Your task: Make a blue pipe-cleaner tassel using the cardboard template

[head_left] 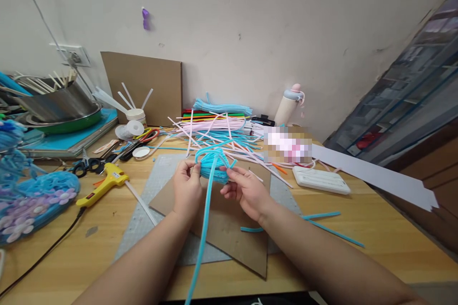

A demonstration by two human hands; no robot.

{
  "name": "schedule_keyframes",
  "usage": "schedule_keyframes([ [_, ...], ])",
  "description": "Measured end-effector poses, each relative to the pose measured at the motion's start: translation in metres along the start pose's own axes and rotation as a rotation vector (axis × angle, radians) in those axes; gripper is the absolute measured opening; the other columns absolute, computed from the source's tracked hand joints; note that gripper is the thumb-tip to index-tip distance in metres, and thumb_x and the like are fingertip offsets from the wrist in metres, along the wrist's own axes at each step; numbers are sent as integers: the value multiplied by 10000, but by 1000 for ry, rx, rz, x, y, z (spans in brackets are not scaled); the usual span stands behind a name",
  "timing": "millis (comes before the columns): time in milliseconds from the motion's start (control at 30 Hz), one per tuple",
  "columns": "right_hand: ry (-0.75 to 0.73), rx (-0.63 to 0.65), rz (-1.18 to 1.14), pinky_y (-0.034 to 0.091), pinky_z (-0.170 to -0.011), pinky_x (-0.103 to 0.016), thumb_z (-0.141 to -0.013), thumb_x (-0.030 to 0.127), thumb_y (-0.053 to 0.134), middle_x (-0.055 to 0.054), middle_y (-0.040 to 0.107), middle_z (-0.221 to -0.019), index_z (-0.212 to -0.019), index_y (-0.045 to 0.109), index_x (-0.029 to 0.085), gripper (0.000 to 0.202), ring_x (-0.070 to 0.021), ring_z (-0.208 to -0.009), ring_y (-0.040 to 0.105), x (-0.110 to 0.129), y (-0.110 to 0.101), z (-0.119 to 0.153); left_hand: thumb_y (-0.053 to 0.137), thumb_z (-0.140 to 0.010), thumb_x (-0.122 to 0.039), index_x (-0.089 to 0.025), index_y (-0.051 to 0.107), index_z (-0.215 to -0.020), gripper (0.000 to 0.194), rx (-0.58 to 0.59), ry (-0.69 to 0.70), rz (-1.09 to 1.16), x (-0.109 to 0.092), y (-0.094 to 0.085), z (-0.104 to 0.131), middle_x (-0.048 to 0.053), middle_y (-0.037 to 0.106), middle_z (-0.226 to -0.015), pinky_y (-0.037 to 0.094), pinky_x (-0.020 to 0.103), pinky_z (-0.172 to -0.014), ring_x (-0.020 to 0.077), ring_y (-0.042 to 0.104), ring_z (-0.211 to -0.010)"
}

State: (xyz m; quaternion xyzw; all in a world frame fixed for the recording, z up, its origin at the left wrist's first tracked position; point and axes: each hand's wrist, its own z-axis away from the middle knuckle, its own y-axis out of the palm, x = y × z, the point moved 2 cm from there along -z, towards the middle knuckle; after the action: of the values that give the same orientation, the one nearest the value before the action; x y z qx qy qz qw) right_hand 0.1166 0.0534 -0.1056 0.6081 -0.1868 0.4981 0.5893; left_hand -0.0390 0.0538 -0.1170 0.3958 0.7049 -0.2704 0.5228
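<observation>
A bundle of coiled light-blue pipe cleaners (pixel 214 167) is held up between my two hands, above the cardboard sheet (pixel 236 238). My left hand (pixel 188 183) pinches its left side with thumb and fingers. On the right side, my right hand (pixel 246 188) grips the bundle near a short bent end. One long blue strand hangs from the front of the bundle down towards me, past the bottom edge of the view. Beneath the cardboard lies a grey cutting mat (pixel 143 228). Loose blue pipe cleaners (pixel 332 231) rest by my right forearm.
A yellow glue gun (pixel 103 186) with black cord and scissors (pixel 88 164) lie left. Behind my hands is a heap of pink, white and blue pipe cleaners (pixel 218 126). A white power strip (pixel 321 179) and bottle (pixel 287 105) stand right. A blue flowered piece (pixel 39 200) sits far left.
</observation>
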Motion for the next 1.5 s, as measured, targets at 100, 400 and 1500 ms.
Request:
schedule_keyframes([
  [100, -94, -9, 64, 496, -484, -191, -725, 353, 688, 29, 616, -615, -949, 634, 181, 288, -115, -525, 639, -1, 1, 1, 563, -787, -334, -185, 523, -742, 161, 69, -43, 51, 5, 3, 0, -19, 521, -653, 399, 242, -583, 123, 504, -607],
  [400, -83, -65, -15, 528, -526, -265, -761, 354, 642, 29, 648, -759, -915, 531, 223, 231, -158, -560, 670, -7, 0, -1, 553, -794, -338, -180, 521, -720, 178, 51, 9, -21, 1, 1, 1, -17, 491, -638, 382, 246, -577, 120, 464, -589],
  [1500, 174, -89, 7, 340, -403, -158, -663, 193, 740, 8, 611, -629, -741, 634, 128, 146, -72, -525, 533, 10, -17, -8, 533, -797, -184, -204, 541, -699, 100, 260, 384, -232, -21, -3, -9, 40, 550, -782, 458, 287, -652, 188, 541, -801],
])
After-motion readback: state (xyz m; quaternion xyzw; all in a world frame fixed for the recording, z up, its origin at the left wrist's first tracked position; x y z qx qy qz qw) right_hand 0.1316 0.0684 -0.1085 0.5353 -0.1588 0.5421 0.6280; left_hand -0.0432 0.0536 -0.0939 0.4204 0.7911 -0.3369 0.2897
